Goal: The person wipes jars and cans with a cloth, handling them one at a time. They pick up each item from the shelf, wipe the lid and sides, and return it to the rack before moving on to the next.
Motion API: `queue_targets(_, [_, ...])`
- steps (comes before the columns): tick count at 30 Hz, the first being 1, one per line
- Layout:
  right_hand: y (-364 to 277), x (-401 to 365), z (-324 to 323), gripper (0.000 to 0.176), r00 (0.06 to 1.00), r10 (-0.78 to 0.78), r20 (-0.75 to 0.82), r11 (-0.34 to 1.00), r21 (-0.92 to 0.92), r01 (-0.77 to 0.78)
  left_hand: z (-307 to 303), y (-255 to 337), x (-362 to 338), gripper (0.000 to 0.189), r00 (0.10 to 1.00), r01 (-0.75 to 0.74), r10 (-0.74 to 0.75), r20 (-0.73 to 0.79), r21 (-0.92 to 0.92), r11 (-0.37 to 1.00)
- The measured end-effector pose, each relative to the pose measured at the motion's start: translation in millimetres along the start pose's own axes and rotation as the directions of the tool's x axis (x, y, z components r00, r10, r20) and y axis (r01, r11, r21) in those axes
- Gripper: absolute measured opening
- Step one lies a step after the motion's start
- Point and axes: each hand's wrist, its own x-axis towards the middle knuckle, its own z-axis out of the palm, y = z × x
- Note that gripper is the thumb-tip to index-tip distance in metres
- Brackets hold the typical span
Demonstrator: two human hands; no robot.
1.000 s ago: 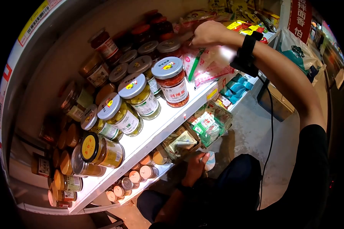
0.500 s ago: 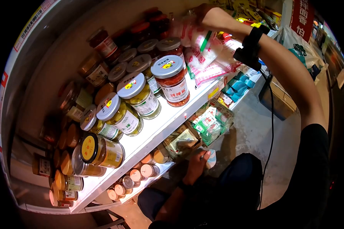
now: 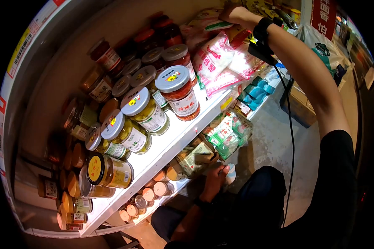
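My right hand (image 3: 236,15) reaches to the top of the view, at the back of the shelf (image 3: 162,143), over pink and white bags (image 3: 214,56). Its fingers are mostly hidden, so what they hold, if anything, does not show. Low in the middle, my left hand (image 3: 214,181) is closed on a small pale item (image 3: 230,174) near my knee. Glass jars stand left of the bags, among them one with red contents (image 3: 183,101) and one with green contents (image 3: 151,116).
Green packets (image 3: 226,135) lie below the shelf edge. Lidded jars (image 3: 160,189) line a lower shelf. A cardboard box (image 3: 301,106) stands on the floor at right, under a white plastic bag (image 3: 320,47). A black cable (image 3: 293,145) hangs from my right wrist.
My right hand has shifted slightly, and the pink and white bags beneath it lie differently, with more of them uncovered. The view has moved a little. My left hand keeps the pale item.
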Motion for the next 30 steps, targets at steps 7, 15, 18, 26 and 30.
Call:
queue_targets(7, [-47, -30, -110, 0.029, 0.88, 0.394, -0.265, 0.728, 0.674, -0.123, 1, -1, -5, 0.041, 1.0, 0.011, -0.012, -0.019, -0.009, 1.0])
queue_targets(15, [-113, -80, -137, 0.021, 0.885, 0.226, -0.408, 0.856, 0.517, 0.02, -3, -33, -15, 0.045, 0.992, 0.053, -0.068, -0.102, -0.137, 0.989])
queue_targets(18, [-143, -117, -150, 0.013, 0.719, 0.284, -0.634, 0.776, 0.593, 0.216, -19, -15, -25, 0.042, 0.99, 0.064, -0.082, -0.116, -0.145, 0.987])
queue_targets(26, [-232, -201, -221, 0.027, 0.991, 0.057, -0.117, 0.322, 0.942, 0.093, -57, -13, -45, 0.036, 0.971, 0.145, -0.238, 0.005, -0.804, 0.576])
queue_targets(30, [-282, -210, -245, 0.016, 0.937, -0.28, 0.206, 0.337, 0.935, -0.105, -73, -19, -56, 0.037, 0.947, 0.043, -0.303, -0.102, -0.899, 0.437])
